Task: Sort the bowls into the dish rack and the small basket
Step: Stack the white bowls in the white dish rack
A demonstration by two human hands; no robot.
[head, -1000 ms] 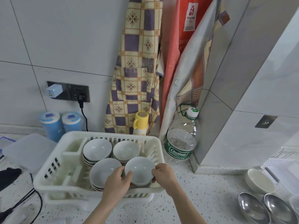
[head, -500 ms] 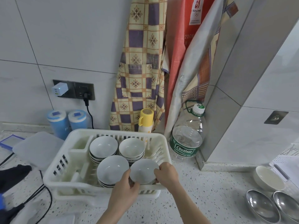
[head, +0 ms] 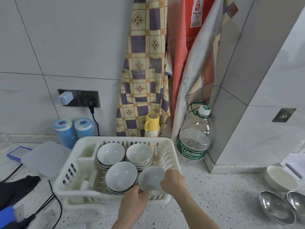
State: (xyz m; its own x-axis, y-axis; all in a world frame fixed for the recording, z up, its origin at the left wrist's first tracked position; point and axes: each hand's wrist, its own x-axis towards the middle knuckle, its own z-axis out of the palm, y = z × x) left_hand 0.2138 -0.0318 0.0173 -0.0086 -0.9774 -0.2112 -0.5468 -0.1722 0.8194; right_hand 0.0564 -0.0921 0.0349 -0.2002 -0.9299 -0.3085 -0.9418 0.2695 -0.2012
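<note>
Bowl [head: 151, 178], white ceramic, is held at the 5 o'clock corner of the dish rack [head: 171, 146], tilted so that its open face is turned up and toward the camera. It is grasped from both sides: the left hand [head: 134, 199] is curled at its lower rim with fingertips under the edge, and the right hand [head: 173, 180] is clasped round its 3 o'clock rim. The two-sided hold is judged to steady the bowl while it is seated in the one free slot, close against the rack's front and right walls.

Three stacks of bowls are already placed in the rack: one at 11 o'clock [head: 110, 153], one at 1 o'clock [head: 139, 152], one at 7 o'clock [head: 121, 176]. The grouping into nested stacks is judged to save room. The held bowl is just beside the 7 o'clock stack; contact with the rack floor cannot be told.

On the desk [head: 222, 204], at 3 o'clock and well apart from the rack, a cream bowl [head: 280, 178] and two steel bowls [head: 276, 206] remain unsorted. No small basket is identified with certainty.

Compared with the frame half a second earlier: the held bowl is seen lower and further right in the rack. The left hand is now at the lower rim rather than over the side. Both grasps are kept; no release is recorded.
</note>
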